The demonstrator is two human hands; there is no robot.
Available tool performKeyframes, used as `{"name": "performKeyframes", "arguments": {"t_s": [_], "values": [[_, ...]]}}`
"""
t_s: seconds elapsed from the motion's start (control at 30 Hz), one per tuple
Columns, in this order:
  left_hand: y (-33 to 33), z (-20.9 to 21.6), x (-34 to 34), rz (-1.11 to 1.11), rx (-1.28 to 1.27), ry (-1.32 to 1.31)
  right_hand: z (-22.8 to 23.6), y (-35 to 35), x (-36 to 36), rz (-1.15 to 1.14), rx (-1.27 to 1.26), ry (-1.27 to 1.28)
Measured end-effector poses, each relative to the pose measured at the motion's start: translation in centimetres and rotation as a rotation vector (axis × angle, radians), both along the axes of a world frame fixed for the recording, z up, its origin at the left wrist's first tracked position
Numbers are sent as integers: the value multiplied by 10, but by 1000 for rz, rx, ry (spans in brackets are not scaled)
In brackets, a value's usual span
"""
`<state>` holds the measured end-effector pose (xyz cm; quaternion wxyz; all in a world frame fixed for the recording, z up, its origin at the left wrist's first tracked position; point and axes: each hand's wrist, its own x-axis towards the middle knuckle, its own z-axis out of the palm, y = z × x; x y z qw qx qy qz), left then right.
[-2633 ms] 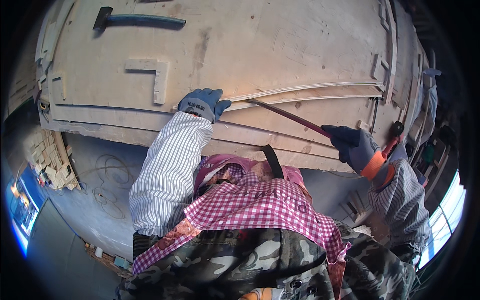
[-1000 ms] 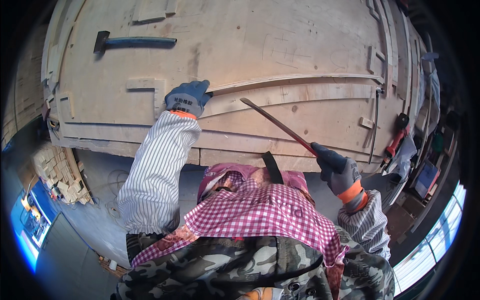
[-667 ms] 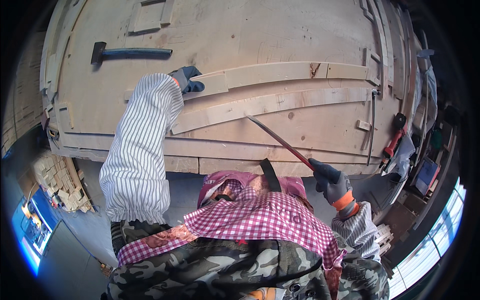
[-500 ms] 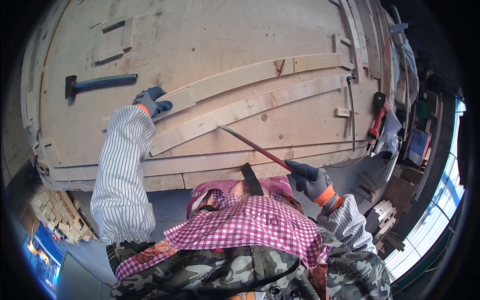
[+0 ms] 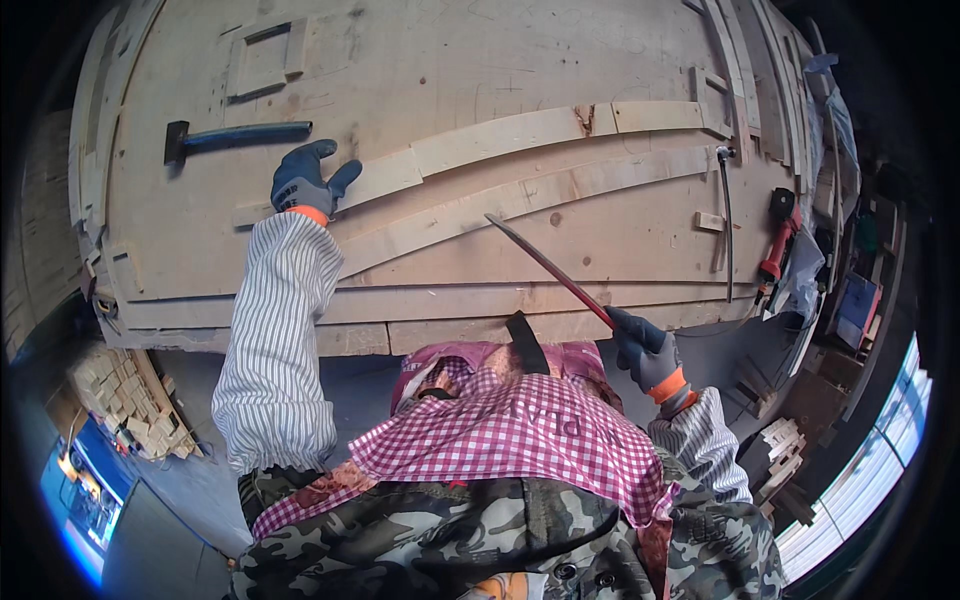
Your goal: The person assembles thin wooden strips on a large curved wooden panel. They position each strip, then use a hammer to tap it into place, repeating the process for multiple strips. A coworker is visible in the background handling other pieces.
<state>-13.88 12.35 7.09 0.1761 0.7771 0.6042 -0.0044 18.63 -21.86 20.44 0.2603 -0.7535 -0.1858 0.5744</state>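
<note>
My left hand [image 5: 312,180], in a grey-and-blue work glove, is open with thumb and fingers apart. It is over the left end of the upper curved wooden strip [image 5: 510,136], beside a short overlapping piece [image 5: 385,178]. My gloved right hand [image 5: 643,345] is closed around the near end of a long, slim metal bar [image 5: 545,262], reddish toward my grip and tapering to a grey tip. That tip lies at the near edge of the lower wooden strip [image 5: 580,186]; whether it touches is unclear. A blue-handled hammer [image 5: 240,134] lies beyond my left hand.
A large wooden workbench [image 5: 440,60] bears the strips. A small wooden frame [image 5: 267,62] lies at its far left. On the right are a thin dark rod [image 5: 727,225], a red-and-black power tool [image 5: 778,240] and plastic sheeting [image 5: 802,275]. Stacked wood blocks [image 5: 130,400] stand lower left.
My left hand has opened and shifted slightly away from the upper strip's end. The whole view has moved, so the bench appears further right. My right hand keeps holding the bar.
</note>
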Motion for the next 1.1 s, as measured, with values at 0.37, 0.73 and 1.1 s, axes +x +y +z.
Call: {"name": "performKeyframes", "arguments": {"t_s": [0.37,0.73,1.1], "values": [[-116,13,-40,-2,347,-264,-22,-30,-6,-51,12,-113],[-184,1,143,-302,-20,-220,12,-119,-24,-230,-93,-125],[-202,-7,230,-464,-134,-118,-5,-172,-2,-583,-73,-59]]}}
